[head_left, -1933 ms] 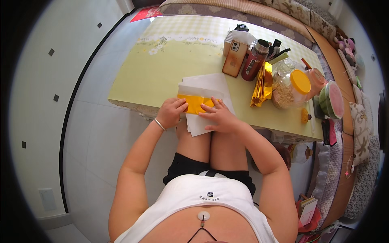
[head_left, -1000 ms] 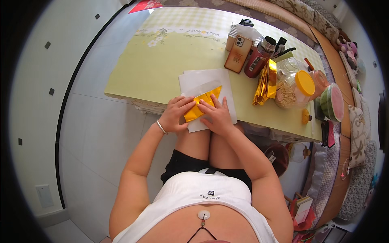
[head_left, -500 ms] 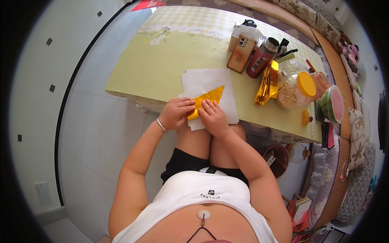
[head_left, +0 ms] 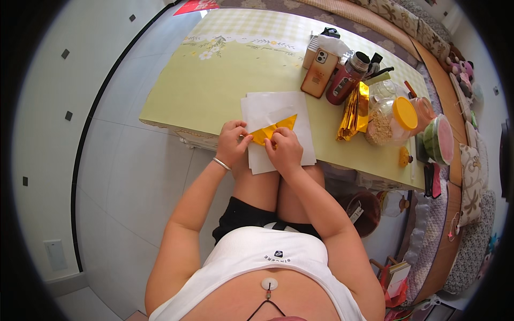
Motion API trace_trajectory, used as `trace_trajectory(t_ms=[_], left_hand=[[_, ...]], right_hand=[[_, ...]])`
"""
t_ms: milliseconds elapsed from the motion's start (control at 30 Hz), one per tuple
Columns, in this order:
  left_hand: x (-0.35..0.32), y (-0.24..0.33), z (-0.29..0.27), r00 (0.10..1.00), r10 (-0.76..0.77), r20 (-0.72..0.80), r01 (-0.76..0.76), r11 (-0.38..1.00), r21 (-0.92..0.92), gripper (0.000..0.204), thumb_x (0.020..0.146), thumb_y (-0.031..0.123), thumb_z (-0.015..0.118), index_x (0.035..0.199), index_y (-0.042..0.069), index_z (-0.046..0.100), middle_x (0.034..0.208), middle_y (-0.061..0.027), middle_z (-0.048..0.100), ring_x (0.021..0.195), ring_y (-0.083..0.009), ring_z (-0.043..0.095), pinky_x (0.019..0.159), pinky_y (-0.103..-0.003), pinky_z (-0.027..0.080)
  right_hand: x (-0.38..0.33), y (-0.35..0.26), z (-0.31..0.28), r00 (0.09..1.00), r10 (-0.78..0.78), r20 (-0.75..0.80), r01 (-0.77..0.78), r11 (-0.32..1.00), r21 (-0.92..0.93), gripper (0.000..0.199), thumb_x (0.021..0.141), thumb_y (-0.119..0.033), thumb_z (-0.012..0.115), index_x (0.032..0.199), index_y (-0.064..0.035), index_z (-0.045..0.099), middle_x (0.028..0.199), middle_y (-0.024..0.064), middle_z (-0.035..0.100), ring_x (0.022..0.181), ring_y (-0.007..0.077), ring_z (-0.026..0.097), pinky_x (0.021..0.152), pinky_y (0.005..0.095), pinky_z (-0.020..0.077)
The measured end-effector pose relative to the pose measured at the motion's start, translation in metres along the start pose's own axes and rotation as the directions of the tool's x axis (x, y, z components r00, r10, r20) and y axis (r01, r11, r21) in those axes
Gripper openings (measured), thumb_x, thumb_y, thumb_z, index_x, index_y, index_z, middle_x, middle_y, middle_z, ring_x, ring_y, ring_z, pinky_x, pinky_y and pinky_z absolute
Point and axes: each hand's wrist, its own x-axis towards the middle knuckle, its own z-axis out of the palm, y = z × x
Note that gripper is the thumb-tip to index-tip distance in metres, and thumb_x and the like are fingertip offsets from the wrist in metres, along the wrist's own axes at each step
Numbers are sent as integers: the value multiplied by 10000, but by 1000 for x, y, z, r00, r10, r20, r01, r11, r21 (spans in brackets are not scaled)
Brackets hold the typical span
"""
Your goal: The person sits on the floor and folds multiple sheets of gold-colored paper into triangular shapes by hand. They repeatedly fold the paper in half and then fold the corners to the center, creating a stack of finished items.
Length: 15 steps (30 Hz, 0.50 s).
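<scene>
A folded piece of shiny gold paper (head_left: 262, 134) lies on a stack of white paper sheets (head_left: 294, 105) at the table's near edge, with one pointed corner toward the far right. My left hand (head_left: 232, 143) pinches its left corner between thumb and fingers. On the near middle of the fold, the fingers of my right hand (head_left: 285, 150) are curled and closed on the paper, covering part of it. The white sheets stick out past the table edge over my thighs.
To the right on the table (head_left: 187, 101) stand a phone (head_left: 319, 72), a dark red bottle (head_left: 345, 81), a bundle of folded gold paper (head_left: 353, 113), a yellow-lidded jar (head_left: 381, 126) and a cut watermelon (head_left: 440, 140). A brown bin (head_left: 365, 216) sits below the edge.
Both hands were lying flatter on the gold paper; now their fingers are curled and pinching it. The near edge of the paper has been folded up, and it looks narrower.
</scene>
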Motion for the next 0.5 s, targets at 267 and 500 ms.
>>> trace_trajectory(t_ms=[267, 500], left_hand=[[5, 7, 10, 997, -58, -43, 63, 990, 124, 136, 737, 75, 772, 727, 27, 644, 1081, -143, 637, 1081, -332, 572, 951, -423, 481], [8, 11, 11, 998, -47, -41, 53, 986, 158, 131, 732, 59, 766, 727, 26, 639, 1073, -152, 633, 1071, -341, 571, 938, -434, 483]], right_hand=[[-2, 0, 10, 999, -24, -20, 22, 993, -119, 130, 805, -194, 753, 849, -101, 672, 1031, 33, 641, 981, 251, 635, 718, 383, 571], [-8, 7, 12, 985, -171, 13, 171, 972, -160, 353, 820, -127, 674, 1163, -163, 745, 1081, 56, 612, 1012, 257, 602, 749, 379, 560]])
